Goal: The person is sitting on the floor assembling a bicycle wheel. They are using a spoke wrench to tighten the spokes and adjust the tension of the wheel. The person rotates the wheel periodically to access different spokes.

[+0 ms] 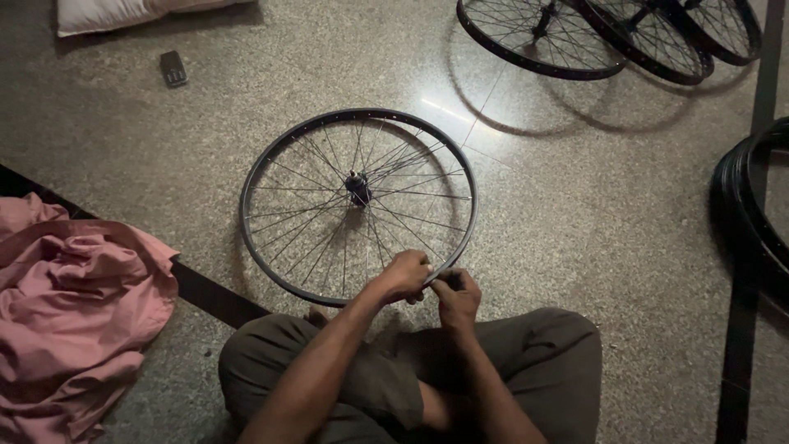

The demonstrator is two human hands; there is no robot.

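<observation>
Looks like a small bike repair spot run on the floor of someone's home, not a proper shop. Speckled terrazzo floor, 1 bare spoked wheel lying flat mid-frame, 3 more wheels propped at the upper right, and black tyres stacked at the right edge. The homey part: crumpled pink cloth lower left, a pale cushion upper left.
</observation>
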